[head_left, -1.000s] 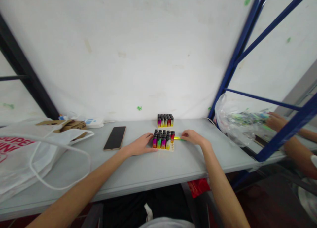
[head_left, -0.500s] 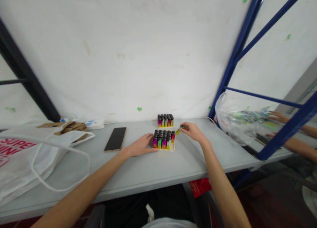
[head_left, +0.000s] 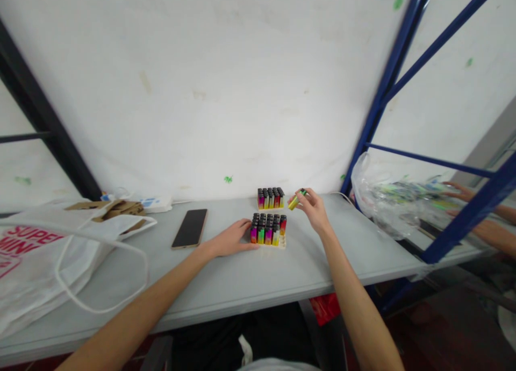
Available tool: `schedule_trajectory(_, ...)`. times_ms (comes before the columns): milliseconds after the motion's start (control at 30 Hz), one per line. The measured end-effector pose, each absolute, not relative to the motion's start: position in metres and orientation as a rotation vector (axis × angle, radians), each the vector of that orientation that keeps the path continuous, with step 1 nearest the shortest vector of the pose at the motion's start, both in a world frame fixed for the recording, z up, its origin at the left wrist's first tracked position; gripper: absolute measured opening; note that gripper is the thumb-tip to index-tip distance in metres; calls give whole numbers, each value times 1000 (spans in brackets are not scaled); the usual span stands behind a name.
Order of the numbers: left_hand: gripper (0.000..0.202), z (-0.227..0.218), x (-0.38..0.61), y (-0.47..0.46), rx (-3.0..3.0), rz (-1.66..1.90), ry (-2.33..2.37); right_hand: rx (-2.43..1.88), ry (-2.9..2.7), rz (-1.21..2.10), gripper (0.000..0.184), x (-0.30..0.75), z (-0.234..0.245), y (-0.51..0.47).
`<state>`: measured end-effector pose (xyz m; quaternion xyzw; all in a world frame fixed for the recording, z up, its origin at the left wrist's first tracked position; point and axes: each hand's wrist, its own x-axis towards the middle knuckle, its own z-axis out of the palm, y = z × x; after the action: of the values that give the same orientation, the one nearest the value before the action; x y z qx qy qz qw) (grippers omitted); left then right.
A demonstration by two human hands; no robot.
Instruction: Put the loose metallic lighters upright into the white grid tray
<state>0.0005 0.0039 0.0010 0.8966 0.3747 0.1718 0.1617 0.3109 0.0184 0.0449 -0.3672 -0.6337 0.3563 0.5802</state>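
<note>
A tray of colourful lighters (head_left: 268, 231) with black caps stands on the grey table (head_left: 250, 277). My left hand (head_left: 229, 239) lies flat against the tray's left side, fingers stretched out. My right hand (head_left: 312, 208) is raised above the table to the right of the tray and pinches a yellow-green lighter (head_left: 296, 199) tilted in the air. A second, smaller tray of lighters (head_left: 270, 198) stands behind, near the wall.
A black phone (head_left: 190, 228) lies left of the trays. A white carrier bag (head_left: 44, 263) and cardboard pieces (head_left: 110, 207) sit at the far left. A blue rack frame (head_left: 387, 91) and a clear plastic bag (head_left: 382, 201) stand on the right, with another person's hands (head_left: 459, 191) beyond.
My right hand picked the yellow-green lighter off the table beside the tray and lifted it up and back. My left hand stayed against the tray.
</note>
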Motion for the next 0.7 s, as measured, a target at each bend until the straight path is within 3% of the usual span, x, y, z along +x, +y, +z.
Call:
schedule_trajectory(300, 82, -3, 0, 7, 2560, 505, 1053, -855, -1477, 975, 53, 295, 24, 24)
schedule_trajectory(567, 78, -5, -1, 8, 2578, 513, 1028, -1145, -1523, 484, 55, 296, 17, 24)
schedule_trajectory(700, 80, -5, -1, 8, 2569, 514, 1036, -1202, -1574, 386, 46, 293, 16, 23)
